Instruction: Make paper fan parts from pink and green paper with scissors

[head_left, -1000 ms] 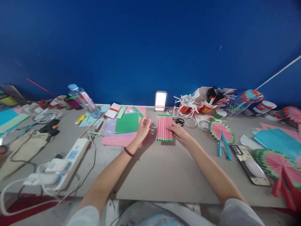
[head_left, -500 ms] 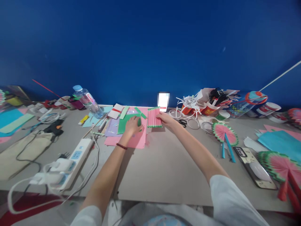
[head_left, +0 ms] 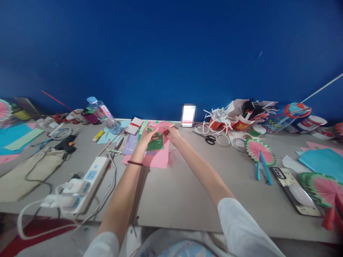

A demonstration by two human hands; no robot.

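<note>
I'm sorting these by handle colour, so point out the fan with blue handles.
The pink fan between the scissors and the patterned phone; the lower-right fan has red handles, while the far-left fan and held pleated paper show none.

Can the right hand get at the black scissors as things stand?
Probably yes: the black scissors lie on the table to the right of the right hand, with bare surface between and nothing seen covering them. It would likely have to let go of the pleated pink paper first.
</note>
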